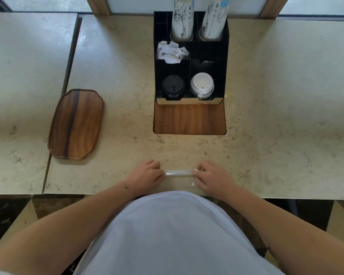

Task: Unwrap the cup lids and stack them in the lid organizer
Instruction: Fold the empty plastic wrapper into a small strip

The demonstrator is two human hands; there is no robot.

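Observation:
A clear plastic wrapper point(178, 173), rolled into a narrow strip, lies on the stone counter near its front edge. My left hand point(145, 176) holds its left end and my right hand point(212, 175) holds its right end, fingers curled on it. More flat wrapper spreads toward me between the hands. The black lid organizer point(225, 62) stands at the back centre. Its front left slot holds a stack of black lids point(173, 87), and its front right slot a stack of white lids point(202, 86).
Two tall sleeves of paper cups point(182, 18) stand in the organizer's rear slots, crumpled white paper point(172, 51) in a middle one. A wooden inset point(189, 121) lies before the organizer. An oval wooden tray point(75, 124) sits left, by a counter seam.

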